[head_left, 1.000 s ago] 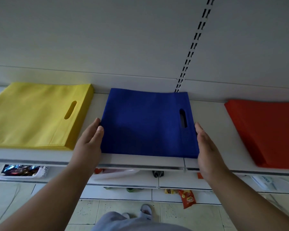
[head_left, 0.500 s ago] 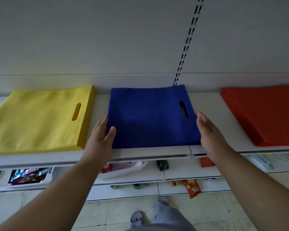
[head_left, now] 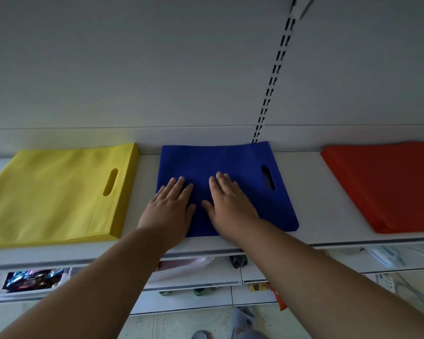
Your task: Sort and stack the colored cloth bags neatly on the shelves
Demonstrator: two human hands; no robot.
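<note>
**Both palms flat on the blue stack, handle slot off to the right**

Left hand (head_left: 169, 208) and right hand (head_left: 229, 203) lying side by side, fingers straight and spread, palms down on the top of the blue bag stack (head_left: 233, 162). Nothing gripped, nothing pinched: just pressing on the cloth. Thumbs nearly meeting over the near middle of the stack.

Blue stack directly under both hands, resting on the shelf (head_left: 306, 182), far edge up against the back panel. Handle cut-out (head_left: 267, 180) just beyond the right hand's little-finger side, long axis running away from the body, so the bag mouth faces right. More bare cloth to the right of the right hand than to the left of the left hand, whose outer edge sits almost at the stack's left border.

Yellow bag stack (head_left: 56, 192) well to the left of the left hand, slot likewise on its right side. Red bag stack (head_left: 387, 184) well to the right of the right hand, apart from the blue.

Likely step: flattening and squaring the blue pile. For a smoothing sweep, right hand nearer the uncovered handle side, with room to slide outward; left hand already at its edge.
</note>
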